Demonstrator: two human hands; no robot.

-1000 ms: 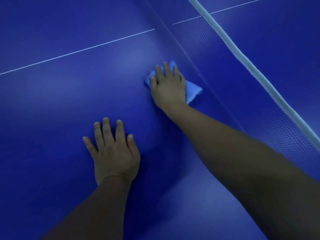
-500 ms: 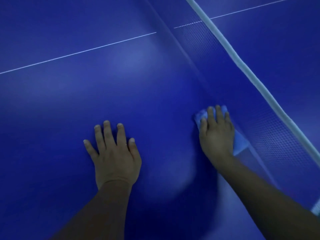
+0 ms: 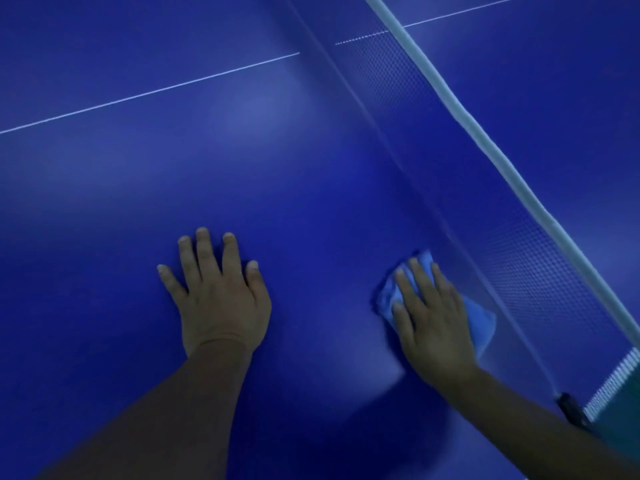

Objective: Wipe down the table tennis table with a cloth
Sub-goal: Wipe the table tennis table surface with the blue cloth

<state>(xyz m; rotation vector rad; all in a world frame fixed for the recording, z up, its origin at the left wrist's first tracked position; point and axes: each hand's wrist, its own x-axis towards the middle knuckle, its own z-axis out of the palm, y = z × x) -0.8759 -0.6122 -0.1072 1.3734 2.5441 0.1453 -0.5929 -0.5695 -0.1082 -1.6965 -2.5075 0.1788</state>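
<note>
light blue cloth [image 3: 479, 318] lies flat on blue table tennis table [image 3: 277, 168], just beside net [image 3: 519, 258] base. right hand [image 3: 433, 320] flat on cloth, fingers spread. left hand [image 3: 218, 299] at its 9 o'clock, palm down on bare tabletop, fingers splayed

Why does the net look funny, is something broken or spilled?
Nothing looks broken or spilled. The net stands upright, though its white top band looks a little wavy. The right hand presses a light blue cloth flat on the table beside the net; the left hand lies flat.
</note>
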